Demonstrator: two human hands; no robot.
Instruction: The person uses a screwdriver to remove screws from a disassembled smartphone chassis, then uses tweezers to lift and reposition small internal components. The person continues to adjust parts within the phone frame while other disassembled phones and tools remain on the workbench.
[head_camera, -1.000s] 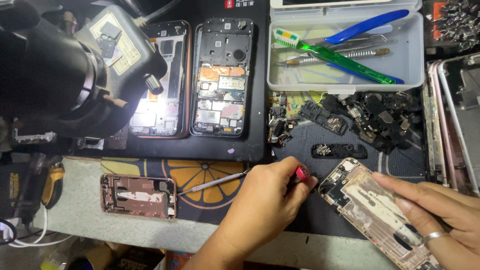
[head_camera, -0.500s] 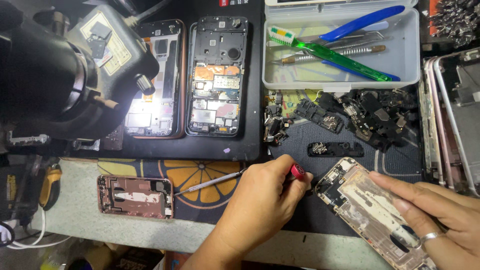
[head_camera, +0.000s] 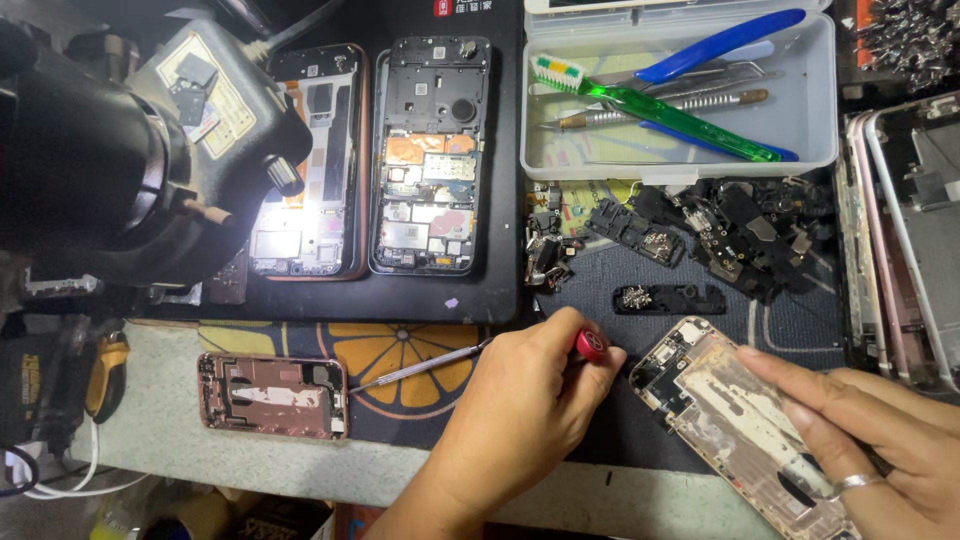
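Observation:
My left hand (head_camera: 520, 410) is closed around a thin screwdriver (head_camera: 420, 368) with a red end cap. Its metal tip points left and lies close to a rose-gold phone housing (head_camera: 270, 395), which rests on the table's near edge. My right hand (head_camera: 870, 430), with a ring on one finger, grips a gold phone housing (head_camera: 720, 410). That housing lies at an angle on the dark mat just right of the left hand, its inside facing up. The two hands are a short gap apart.
Two opened phones (head_camera: 305, 170) (head_camera: 428, 160) lie on a black mat beside a large black microscope head (head_camera: 100, 160). A clear tray (head_camera: 810, 110) holds a green toothbrush (head_camera: 660, 110), blue-handled pliers and tweezers. Black loose parts (head_camera: 720, 225) and stacked phone frames (head_camera: 900, 250) sit to the right.
The view has shifted slightly. Both hands and the things they hold stay where they were.

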